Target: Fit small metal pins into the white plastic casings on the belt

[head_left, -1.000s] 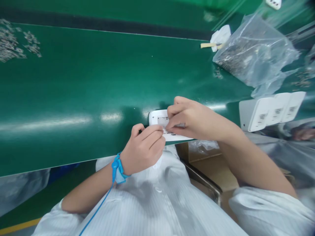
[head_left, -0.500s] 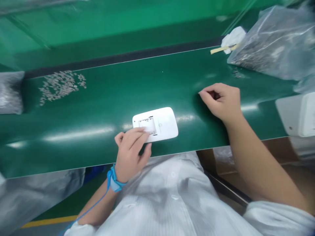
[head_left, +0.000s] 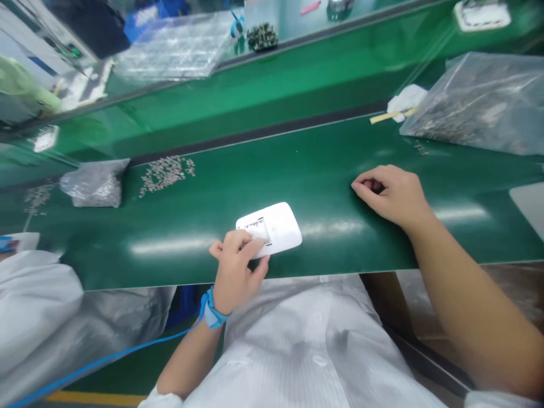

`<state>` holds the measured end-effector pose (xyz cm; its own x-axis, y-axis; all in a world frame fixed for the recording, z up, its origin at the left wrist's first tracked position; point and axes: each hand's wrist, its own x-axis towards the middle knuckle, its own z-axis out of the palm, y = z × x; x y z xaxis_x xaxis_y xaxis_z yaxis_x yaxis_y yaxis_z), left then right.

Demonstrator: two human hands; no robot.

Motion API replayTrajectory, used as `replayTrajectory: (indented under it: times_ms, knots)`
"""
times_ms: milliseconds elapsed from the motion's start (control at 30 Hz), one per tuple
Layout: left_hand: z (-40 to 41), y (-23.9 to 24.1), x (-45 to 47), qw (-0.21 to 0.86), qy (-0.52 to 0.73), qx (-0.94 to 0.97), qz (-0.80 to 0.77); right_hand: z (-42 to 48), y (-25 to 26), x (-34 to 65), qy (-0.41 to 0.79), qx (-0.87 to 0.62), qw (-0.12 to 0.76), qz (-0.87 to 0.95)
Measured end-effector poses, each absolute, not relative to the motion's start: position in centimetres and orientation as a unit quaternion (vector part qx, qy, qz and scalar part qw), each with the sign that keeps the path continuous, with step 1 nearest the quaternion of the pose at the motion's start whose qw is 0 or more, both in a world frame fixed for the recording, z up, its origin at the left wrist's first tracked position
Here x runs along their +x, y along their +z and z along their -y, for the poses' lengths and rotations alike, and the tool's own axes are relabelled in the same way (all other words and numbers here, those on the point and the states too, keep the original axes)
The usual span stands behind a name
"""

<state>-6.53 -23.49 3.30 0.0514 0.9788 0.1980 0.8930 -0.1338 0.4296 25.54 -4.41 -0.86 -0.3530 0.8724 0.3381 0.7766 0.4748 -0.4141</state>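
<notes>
Green worktop point(head_left: 314, 170) crossed the middle of the frame, small metallic pieces point(head_left: 165, 173) scattered at left and a clear bag point(head_left: 480, 107) at upper right. Just below centre lay your white casing point(head_left: 284, 229), its recessed compartment point(head_left: 259, 228) facing up. Your left hand point(head_left: 237, 269), loosely open, rested fingers on the casing's left end. Your right hand point(head_left: 393, 195), right of centre, was curled, thumb and fingertips together; whether it pinched anything could not be told.

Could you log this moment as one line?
left hand: touching white casing; right hand: apart from casing; nearby: loose small parts; surface: green bench
</notes>
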Motion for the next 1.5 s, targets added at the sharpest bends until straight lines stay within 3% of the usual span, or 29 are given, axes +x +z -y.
replayTrajectory:
  times_ms: [500, 567, 700, 900, 1500]
  knots:
    - [25.1, 4.6, -24.0, 0.006, 0.175, 0.451, -0.875, 3.8, -1.6, 25.7, 0.133, -0.479, 0.276, 0.823]
    - [25.0, 4.2, -23.3, -0.045, 0.19, 0.407, -0.893, 3.7, -1.6, 25.7, 0.146, -0.486, 0.266, 0.819]
    - [24.1, 2.3, -18.8, -0.243, 0.198, 0.339, -0.887, 3.6, -1.4, 25.5, 0.164, -0.497, 0.256, 0.813]
    - [21.5, 0.4, -13.3, -0.127, 0.113, 0.678, -0.715, 3.9, -1.1, 25.0, 0.137, -0.492, 0.262, 0.819]
    - [20.2, 0.0, -14.7, -0.149, 0.148, 0.696, -0.687, 3.7, -1.3, 24.9, 0.12, -0.543, 0.207, 0.805]
